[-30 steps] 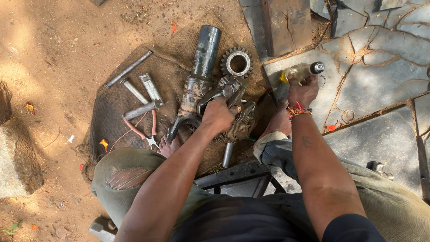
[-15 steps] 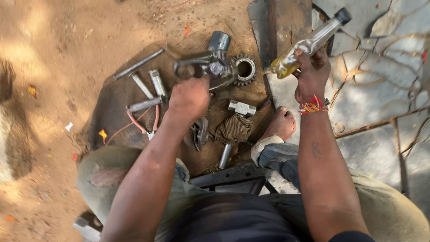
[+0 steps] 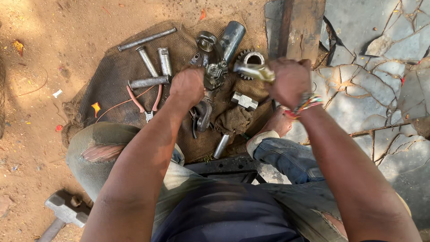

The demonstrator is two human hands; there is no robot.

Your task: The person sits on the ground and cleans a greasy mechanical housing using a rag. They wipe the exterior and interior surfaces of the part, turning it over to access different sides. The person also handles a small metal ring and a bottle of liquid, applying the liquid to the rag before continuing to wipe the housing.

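A greasy grey metal shaft assembly (image 3: 211, 67) is gripped by left hand (image 3: 187, 86); a yellowish oil bottle (image 3: 254, 71) is clenched in right hand (image 3: 290, 80); oil could be spilled beyond the fingers if tilted.

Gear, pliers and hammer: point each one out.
gear (image 3: 251, 57), head view, on its toothed ring beside the dark cylinder.
pliers (image 3: 144, 104), head view, on the pink handles near the pivot.
hammer (image 3: 66, 209), head view, on its metal head, lower left on the dirt.

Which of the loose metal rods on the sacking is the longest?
The thin rod lying slanted along the sacking's top-left edge; the three stubby pins below it are thicker and far shorter.
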